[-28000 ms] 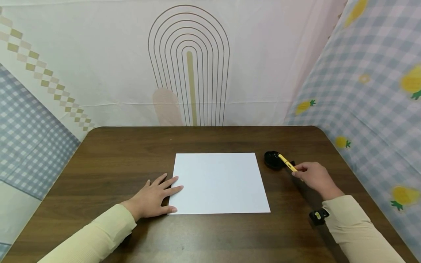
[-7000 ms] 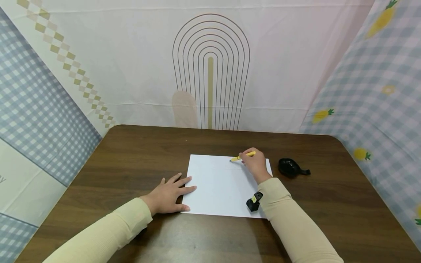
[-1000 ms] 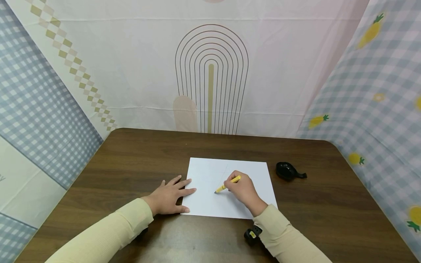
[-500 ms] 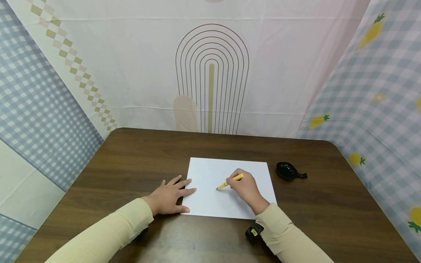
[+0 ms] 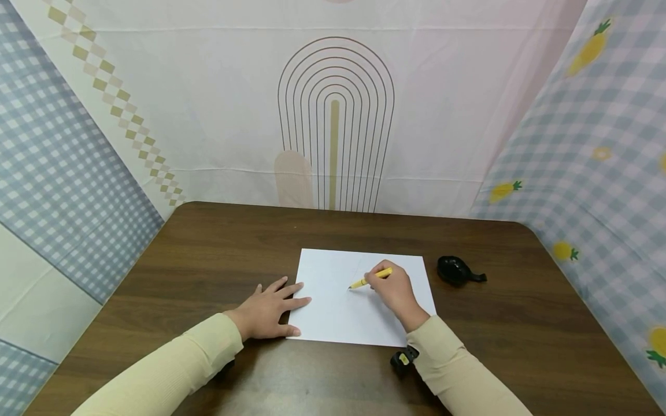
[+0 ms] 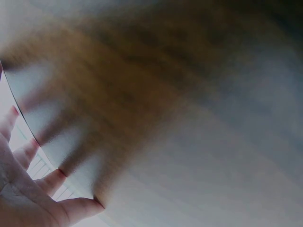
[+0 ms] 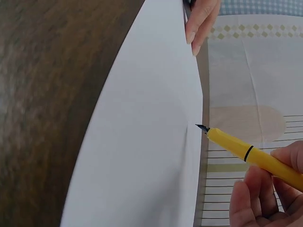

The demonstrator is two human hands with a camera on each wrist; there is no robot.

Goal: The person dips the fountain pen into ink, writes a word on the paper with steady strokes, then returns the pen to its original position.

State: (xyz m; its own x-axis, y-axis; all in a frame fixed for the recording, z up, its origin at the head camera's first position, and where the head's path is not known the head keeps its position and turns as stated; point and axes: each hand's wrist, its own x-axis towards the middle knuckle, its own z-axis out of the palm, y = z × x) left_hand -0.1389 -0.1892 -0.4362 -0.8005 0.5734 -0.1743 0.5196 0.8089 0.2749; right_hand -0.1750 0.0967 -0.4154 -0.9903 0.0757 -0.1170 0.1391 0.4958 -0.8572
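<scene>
A white sheet of paper lies on the brown table. My left hand rests on its left edge with fingers spread straight; those fingers also show in the left wrist view. My right hand holds a yellow fountain pen between thumb and fingers, over the middle of the sheet. In the right wrist view the dark nib of the fountain pen points at the paper, and the thumb lies along the barrel. Faint thin lines show on the upper part of the sheet.
A small glossy black dish with a short handle sits right of the paper on the table. A white patterned cloth hangs behind the table, and checked cloths flank it.
Over the last second my right hand has moved the fountain pen up and to the right across the sheet. Much earlier, the pen was by the black dish. My left hand stays put.
</scene>
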